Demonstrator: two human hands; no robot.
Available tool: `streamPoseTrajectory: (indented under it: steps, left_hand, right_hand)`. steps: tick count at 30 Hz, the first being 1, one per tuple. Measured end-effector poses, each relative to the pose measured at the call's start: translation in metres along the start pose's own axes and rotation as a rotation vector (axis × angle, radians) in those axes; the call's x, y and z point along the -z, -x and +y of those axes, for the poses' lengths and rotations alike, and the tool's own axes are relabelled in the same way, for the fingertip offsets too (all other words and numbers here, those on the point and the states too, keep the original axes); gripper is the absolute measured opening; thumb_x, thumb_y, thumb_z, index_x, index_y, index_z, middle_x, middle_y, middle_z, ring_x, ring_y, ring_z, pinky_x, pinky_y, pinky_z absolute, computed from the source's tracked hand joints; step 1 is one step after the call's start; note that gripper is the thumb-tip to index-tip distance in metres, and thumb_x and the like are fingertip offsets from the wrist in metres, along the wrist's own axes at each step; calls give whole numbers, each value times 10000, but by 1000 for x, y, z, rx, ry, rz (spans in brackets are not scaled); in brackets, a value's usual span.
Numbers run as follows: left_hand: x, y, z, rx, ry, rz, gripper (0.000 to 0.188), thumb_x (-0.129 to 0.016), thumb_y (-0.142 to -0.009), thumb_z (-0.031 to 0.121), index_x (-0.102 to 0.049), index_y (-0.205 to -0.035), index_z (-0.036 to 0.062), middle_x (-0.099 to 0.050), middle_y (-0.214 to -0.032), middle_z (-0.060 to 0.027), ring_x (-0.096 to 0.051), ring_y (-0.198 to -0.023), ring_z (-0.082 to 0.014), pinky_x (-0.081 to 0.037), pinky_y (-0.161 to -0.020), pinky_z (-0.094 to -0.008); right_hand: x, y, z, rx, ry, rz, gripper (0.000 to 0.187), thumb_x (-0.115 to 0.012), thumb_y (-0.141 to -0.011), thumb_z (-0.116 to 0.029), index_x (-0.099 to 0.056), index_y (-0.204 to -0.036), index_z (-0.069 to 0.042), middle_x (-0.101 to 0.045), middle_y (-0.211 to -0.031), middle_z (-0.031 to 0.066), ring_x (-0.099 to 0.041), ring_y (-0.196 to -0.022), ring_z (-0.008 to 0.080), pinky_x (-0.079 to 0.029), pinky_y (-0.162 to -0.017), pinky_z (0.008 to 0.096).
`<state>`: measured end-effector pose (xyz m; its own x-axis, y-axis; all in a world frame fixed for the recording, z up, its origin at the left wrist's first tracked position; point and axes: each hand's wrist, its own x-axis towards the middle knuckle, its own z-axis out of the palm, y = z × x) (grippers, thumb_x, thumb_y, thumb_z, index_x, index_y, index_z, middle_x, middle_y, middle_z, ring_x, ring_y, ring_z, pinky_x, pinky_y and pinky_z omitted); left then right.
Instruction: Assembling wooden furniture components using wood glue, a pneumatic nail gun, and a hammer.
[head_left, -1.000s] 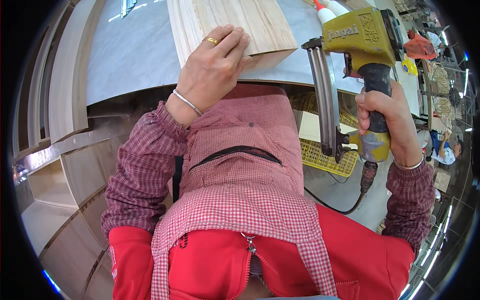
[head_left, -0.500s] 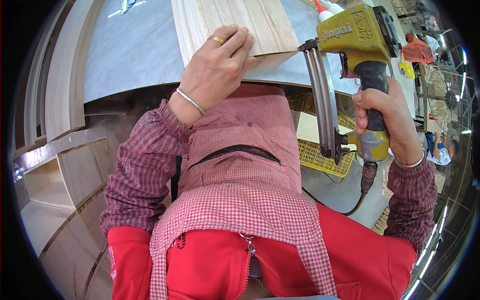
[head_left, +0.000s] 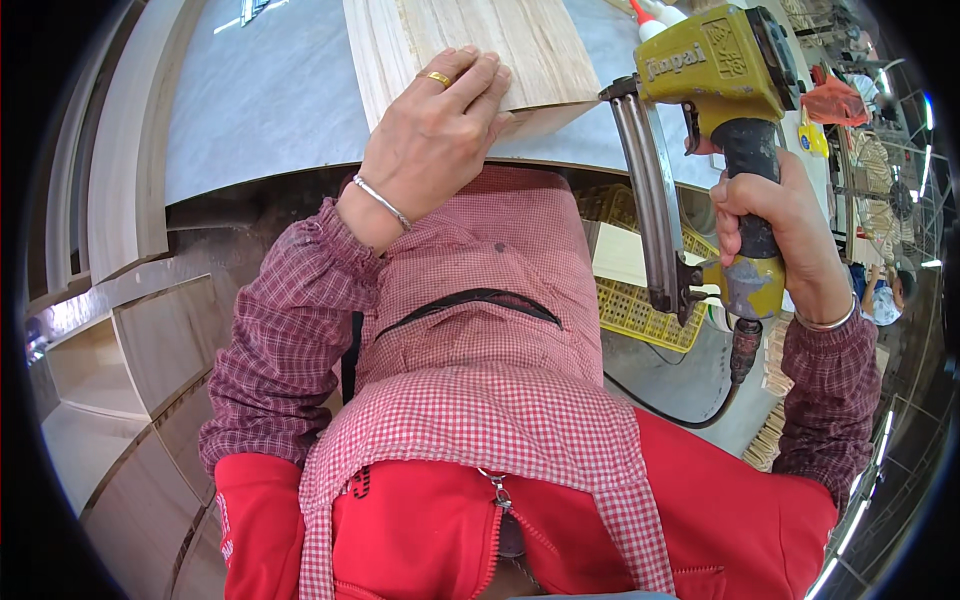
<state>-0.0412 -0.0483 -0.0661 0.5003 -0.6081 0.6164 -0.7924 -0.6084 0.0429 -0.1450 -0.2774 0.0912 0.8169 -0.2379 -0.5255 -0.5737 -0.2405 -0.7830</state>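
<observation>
A pale wooden box (head_left: pixel 480 50) sits at the table's near edge, its grain running lengthwise. On its top, close to the front edge, my left hand (head_left: pixel 432 125) lies with fingers outstretched; the thumb is hidden. My right hand (head_left: pixel 770 205) wraps round the black grip of a yellow pneumatic nail gun (head_left: pixel 715 60). The gun's nose is close to the box's front right corner, and its long metal magazine (head_left: pixel 648 200) hangs down toward me. An air hose (head_left: pixel 718 408) runs from the base of the handle.
The table (head_left: pixel 265 100) has a pale covering. A red-tipped bottle (head_left: pixel 655 22) stands behind the gun. Wooden boards (head_left: pixel 135 140) are at the left, above open wooden boxes (head_left: pixel 95 365). A yellow plastic crate (head_left: pixel 645 315) is below the table. Another person (head_left: pixel 885 298) appears far right.
My right hand and the nail gun have shifted slightly to the right. My left hand stays on the box, almost unmoved.
</observation>
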Motion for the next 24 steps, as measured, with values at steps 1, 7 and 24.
streamPoseTrajectory:
  steps: [1, 7, 24]
  left_hand:
    - [0, 0, 0, 1, 1, -1, 331, -661, -813, 128, -639, -1123, 16, -601, -1195, -69, -552, -1135, -217, -479, -968, -302]
    - [0, 1, 0, -13, -7, -10, 325, -658, -810, 128, -640, -1113, 12, -603, -1189, -70, -554, -1125, -216, -477, -963, -300]
    - [-4, -8, -5, -8, -45, 9, 283, -650, -798, 124, -632, -1055, 8, -595, -1127, -61, -544, -1078, -203, -454, -968, -282]
  right_hand:
    - [0, 0, -1, 5, 24, -7, 311, -587, -743, -113, -548, -1015, 34, -535, -558, 54, -472, -418, 108, -420, -433, 208]
    - [-1, -1, -5, 15, 111, -44, 311, -585, -733, -112, -549, -1003, 38, -537, -549, 59, -480, -421, 111, -424, -439, 208]
    - [-30, 3, -27, 21, 48, -130, 330, -599, -719, -107, -541, -997, 62, -540, -548, 64, -488, -413, 123, -434, -437, 211]
